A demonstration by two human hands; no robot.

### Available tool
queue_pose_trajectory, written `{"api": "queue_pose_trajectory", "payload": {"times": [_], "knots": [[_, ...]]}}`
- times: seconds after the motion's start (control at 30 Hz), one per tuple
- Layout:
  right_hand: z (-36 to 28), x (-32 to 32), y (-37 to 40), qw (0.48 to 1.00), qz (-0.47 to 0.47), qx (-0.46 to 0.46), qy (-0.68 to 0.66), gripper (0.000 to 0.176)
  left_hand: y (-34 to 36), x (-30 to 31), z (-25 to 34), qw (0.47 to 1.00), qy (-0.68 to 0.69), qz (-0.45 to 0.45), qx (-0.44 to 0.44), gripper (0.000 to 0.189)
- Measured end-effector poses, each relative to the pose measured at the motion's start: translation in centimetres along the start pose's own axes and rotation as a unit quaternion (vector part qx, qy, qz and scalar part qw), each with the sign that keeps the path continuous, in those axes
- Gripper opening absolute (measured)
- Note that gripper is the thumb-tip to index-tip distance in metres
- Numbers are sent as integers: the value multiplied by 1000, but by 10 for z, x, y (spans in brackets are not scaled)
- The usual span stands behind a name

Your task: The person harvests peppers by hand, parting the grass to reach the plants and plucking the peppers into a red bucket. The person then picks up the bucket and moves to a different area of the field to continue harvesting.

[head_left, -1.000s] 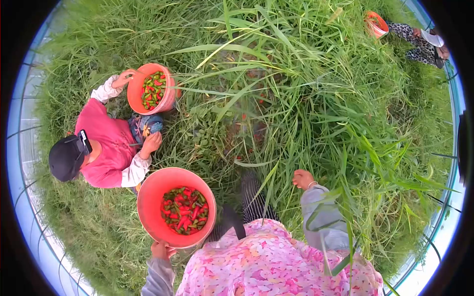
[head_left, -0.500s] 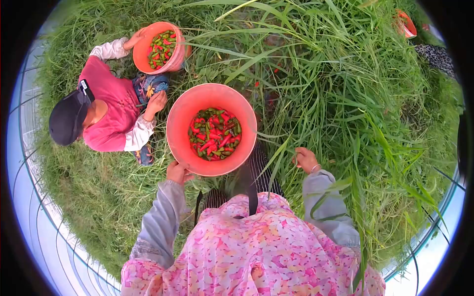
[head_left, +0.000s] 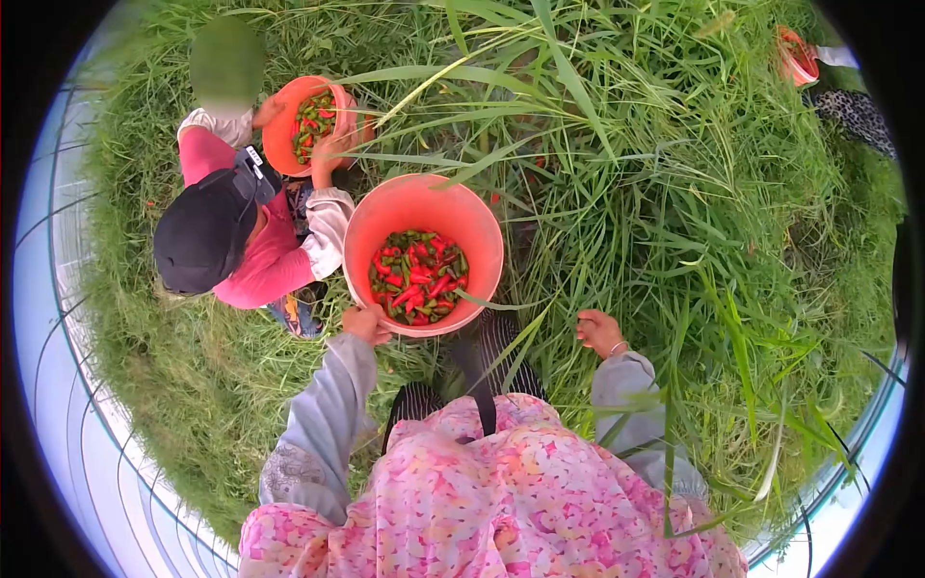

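My left hand (head_left: 366, 326) is closed on the near left rim of an orange-red bucket (head_left: 489, 250). The bucket is tilted so that its inside faces me. Red and green chili peppers (head_left: 419, 277) lie in its bottom. Out to the right, apart from the bucket, my right hand (head_left: 601, 332) hangs over the tall grass (head_left: 626, 231). Its fingers are loosely curled, and nothing shows in them. A thin bracelet circles that wrist.
A person in a pink top and dark cap (head_left: 204, 231) crouches at the left, hands at another orange bucket (head_left: 281, 135) of peppers. At the far upper right, another bucket (head_left: 798, 58) stands beside a partly visible person. Long grass blades (head_left: 737, 328) cross the right side.
The crouching person has leaned toward their bucket, and one hand has moved from the knee to its rim. My bucket and left hand sit slightly farther right in view. My right hand has lowered slightly.
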State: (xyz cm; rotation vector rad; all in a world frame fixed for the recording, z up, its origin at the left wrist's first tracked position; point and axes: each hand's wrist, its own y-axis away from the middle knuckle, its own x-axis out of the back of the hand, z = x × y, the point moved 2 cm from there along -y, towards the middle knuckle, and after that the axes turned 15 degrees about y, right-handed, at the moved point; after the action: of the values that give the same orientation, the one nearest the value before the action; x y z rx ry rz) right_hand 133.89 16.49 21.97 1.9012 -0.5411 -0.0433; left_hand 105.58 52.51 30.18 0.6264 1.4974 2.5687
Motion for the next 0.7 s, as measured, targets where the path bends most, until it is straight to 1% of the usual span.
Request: {"api": "queue_pose_trajectory", "payload": {"times": [0.03, 0.13, 0.17, 0.27, 0.33, 0.4, 0.5, 0.57, 0.6, 0.63, 0.7], "knots": [[-3, 2, 1, 1000, 2, 2, -7, 27, -1, -4, 1, 1000, -10, -13, -1, 26], [-10, 12, 7, 1000, 1, 7, -17, 27, -14, -7, -2, 1000, -14, 21, -6, 17], [-8, 15, 8, 1000, 2, 7, -17, 28, -32, -3, -10, 999, 12, 31, -2, 15], [5, 27, 12, 999, 6, -6, -38, 27, -29, -20, -3, 999, 24, 28, -12, 15], [20, 34, 14, 999, 15, -16, -49, 27, -34, -30, 4, 999, 19, 23, -16, 19], [30, 36, 23, 997, 31, -30, -64, 26, -29, -47, 20, 1000, 9, 13, -17, 23], [41, 38, 31, 994, 48, -62, -72, 27, -14, -54, 56, 999, 28, -10, -15, 18], [52, 36, 23, 995, 41, -51, -70, 27, -19, -47, 66, 998, 49, -23, -15, 16], [48, 36, 24, 996, 37, -45, -69, 27, -20, -44, 70, 997, 60, -30, -23, 16], [42, 35, 25, 995, 52, -58, -55, 27, -19, -42, 73, 994, 93, -52, -24, 18], [36, 34, 24, 997, 40, -31, -57, 27, -15, -35, 79, 994, 94, -45, -29, 19]]}}
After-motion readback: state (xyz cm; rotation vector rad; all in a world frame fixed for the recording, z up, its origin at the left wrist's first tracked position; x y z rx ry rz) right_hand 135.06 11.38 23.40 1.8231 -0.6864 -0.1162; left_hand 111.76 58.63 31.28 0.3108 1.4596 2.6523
